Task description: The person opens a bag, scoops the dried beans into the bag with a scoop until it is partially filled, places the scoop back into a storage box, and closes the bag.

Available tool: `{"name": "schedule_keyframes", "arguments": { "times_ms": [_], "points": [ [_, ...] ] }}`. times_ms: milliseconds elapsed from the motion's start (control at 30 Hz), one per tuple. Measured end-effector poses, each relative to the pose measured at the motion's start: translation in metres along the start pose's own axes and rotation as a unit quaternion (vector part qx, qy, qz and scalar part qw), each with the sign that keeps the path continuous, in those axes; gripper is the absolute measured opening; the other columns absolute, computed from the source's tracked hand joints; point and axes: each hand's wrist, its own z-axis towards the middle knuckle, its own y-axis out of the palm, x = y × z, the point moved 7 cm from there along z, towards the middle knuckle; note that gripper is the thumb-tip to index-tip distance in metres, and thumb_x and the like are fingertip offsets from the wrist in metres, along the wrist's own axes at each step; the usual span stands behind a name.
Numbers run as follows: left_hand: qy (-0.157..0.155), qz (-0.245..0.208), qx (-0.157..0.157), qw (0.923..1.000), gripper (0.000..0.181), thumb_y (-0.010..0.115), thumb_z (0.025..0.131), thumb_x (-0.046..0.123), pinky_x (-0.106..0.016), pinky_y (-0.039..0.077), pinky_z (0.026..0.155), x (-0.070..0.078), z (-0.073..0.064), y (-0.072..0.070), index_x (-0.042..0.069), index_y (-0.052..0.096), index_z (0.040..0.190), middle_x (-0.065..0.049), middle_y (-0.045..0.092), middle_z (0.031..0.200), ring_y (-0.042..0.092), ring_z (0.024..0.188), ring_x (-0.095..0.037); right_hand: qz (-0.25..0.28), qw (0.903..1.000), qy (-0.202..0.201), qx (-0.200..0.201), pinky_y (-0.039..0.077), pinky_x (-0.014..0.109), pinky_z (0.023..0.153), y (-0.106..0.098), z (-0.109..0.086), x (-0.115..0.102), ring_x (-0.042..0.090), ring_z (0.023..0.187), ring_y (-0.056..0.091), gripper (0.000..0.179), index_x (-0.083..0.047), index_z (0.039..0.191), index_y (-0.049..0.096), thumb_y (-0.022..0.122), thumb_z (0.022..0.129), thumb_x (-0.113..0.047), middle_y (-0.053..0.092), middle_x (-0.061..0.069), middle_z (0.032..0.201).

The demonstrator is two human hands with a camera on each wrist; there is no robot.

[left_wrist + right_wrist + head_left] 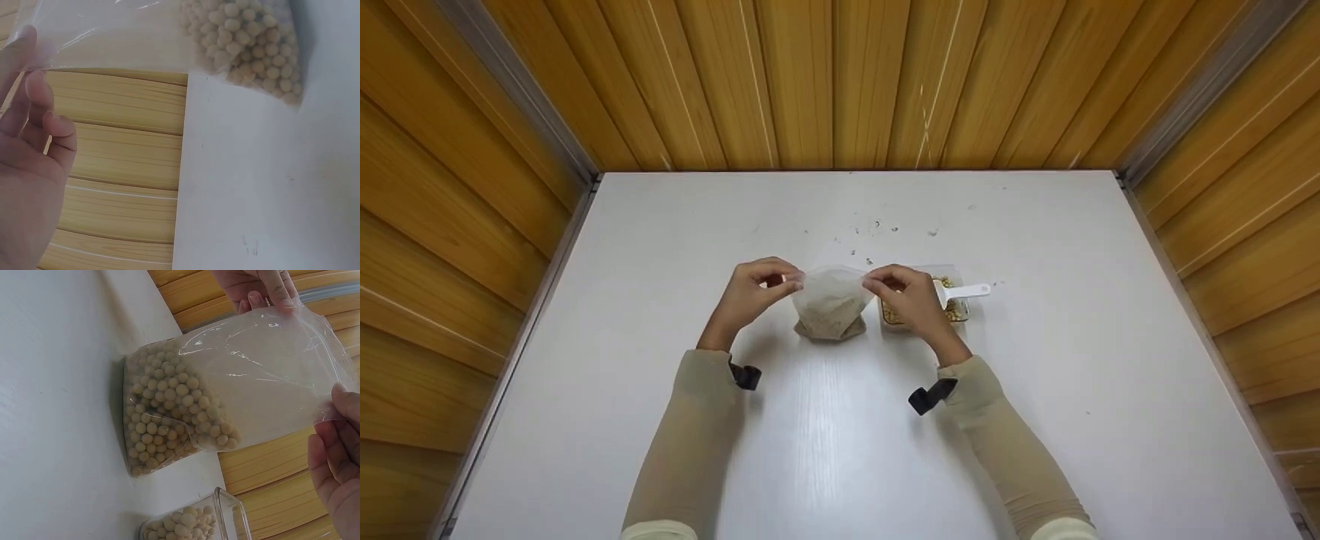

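A clear plastic bag (830, 304) stands upright on the table, its lower part filled with round, pale beans (169, 405) that look like soybeans. My left hand (756, 294) pinches one upper corner of the bag between thumb and fingers. At the opposite upper corner, my right hand (911, 296) pinches the film the same way, so the top is stretched between both hands. In the right wrist view, a zip-like line runs along the bag's top edge. Beside the bag, partly behind my right hand, is a clear container (230, 509) holding more beans.
A white scoop (971, 291) lies in the container, its handle jutting over the right rim. Small dark marks (877, 225) dot the white table (660, 225) beyond the bag. Wood-patterned panels (840, 82) wall the table's back and sides.
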Motion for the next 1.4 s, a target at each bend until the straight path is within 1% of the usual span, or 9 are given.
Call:
{"name": "schedule_keyframes", "arguments": {
  "times_ms": [167,367,467,733,900,967,1133,1233,1400],
  "points": [
    [-0.002,0.002,-0.007,1.0,0.011,0.07,0.082,-0.003,-0.022,0.04,0.064,0.002,0.0,0.001,-0.007,0.073,0.092,-0.02,0.068,0.088,0.047,0.066,-0.009,0.007,1.0,-0.001,0.0,0.05,0.018,0.075,0.0,0.0,0.0,0.005,0.08,0.063,0.017,-0.004,0.093,0.074,0.071,0.086,-0.02,0.073,0.009,0.092],
    [-0.019,0.016,-0.002,0.9997,0.009,0.071,0.083,0.001,-0.021,0.037,0.065,0.001,0.0,0.001,-0.004,0.075,0.089,-0.019,0.069,0.084,0.045,0.067,-0.007,0.008,1.0,-0.003,0.004,0.05,0.017,0.074,0.0,0.0,0.0,0.005,0.078,0.062,0.016,-0.005,0.092,0.074,0.071,0.086,-0.019,0.073,0.01,0.091],
    [-0.021,0.023,-0.001,0.9995,0.009,0.071,0.083,0.002,-0.02,0.036,0.064,0.001,0.0,0.001,-0.003,0.076,0.088,-0.019,0.069,0.084,0.044,0.067,-0.007,0.004,1.0,-0.003,0.003,0.05,0.017,0.073,0.0,0.0,0.0,0.005,0.078,0.063,0.016,-0.004,0.093,0.074,0.07,0.086,-0.018,0.073,0.009,0.09],
    [0.008,0.043,-0.009,0.999,0.009,0.07,0.084,0.002,-0.021,0.036,0.063,0.015,0.0,0.002,-0.005,0.074,0.088,-0.02,0.07,0.083,0.043,0.065,-0.006,-0.002,1.0,0.0,0.003,0.05,0.019,0.073,-0.001,0.001,0.0,0.008,0.077,0.063,0.016,-0.005,0.093,0.074,0.071,0.086,-0.019,0.073,0.008,0.09],
    [0.021,0.049,-0.009,0.9985,0.008,0.069,0.084,0.001,-0.021,0.036,0.062,0.018,0.0,0.003,-0.007,0.073,0.086,-0.019,0.069,0.08,0.043,0.065,-0.006,0.003,1.0,0.002,0.004,0.05,0.019,0.074,0.0,0.001,0.001,0.01,0.078,0.064,0.016,-0.005,0.092,0.074,0.071,0.086,-0.019,0.073,0.01,0.089],
    [0.023,0.043,-0.011,0.9988,0.008,0.069,0.084,-0.001,-0.021,0.036,0.062,0.018,0.0,0.003,-0.008,0.073,0.085,-0.019,0.068,0.078,0.043,0.064,-0.005,0.004,1.0,0.001,0.002,0.05,0.019,0.074,0.0,0.001,0.001,0.01,0.078,0.064,0.016,-0.005,0.092,0.074,0.071,0.086,-0.019,0.073,0.01,0.089],
    [0.011,0.019,-0.024,0.9995,0.008,0.067,0.085,-0.003,-0.02,0.036,0.061,0.016,0.0,0.004,-0.01,0.069,0.087,-0.009,0.061,0.074,0.042,0.064,-0.005,0.007,1.0,0.0,-0.002,0.05,0.02,0.074,0.001,0.0,0.001,0.007,0.078,0.063,0.016,-0.006,0.092,0.074,0.071,0.086,-0.02,0.073,0.008,0.09],
    [0.0,0.019,-0.034,0.9992,0.009,0.066,0.086,-0.002,-0.021,0.036,0.06,0.014,0.0,0.006,-0.009,0.068,0.09,-0.002,0.057,0.074,0.042,0.063,-0.006,0.006,1.0,-0.001,-0.003,0.051,0.02,0.075,0.002,0.0,0.001,0.006,0.078,0.063,0.016,-0.005,0.092,0.074,0.071,0.086,-0.019,0.072,0.009,0.089],
    [-0.006,0.026,-0.046,0.9986,0.01,0.066,0.087,0.001,-0.023,0.035,0.062,0.014,0.001,0.008,-0.008,0.069,0.091,0.0,0.058,0.077,0.04,0.065,-0.007,-0.004,1.0,0.002,0.0,0.05,0.019,0.075,0.003,0.0,0.0,0.007,0.078,0.063,0.014,-0.004,0.09,0.074,0.071,0.086,-0.017,0.072,0.01,0.088]
  ]
}}
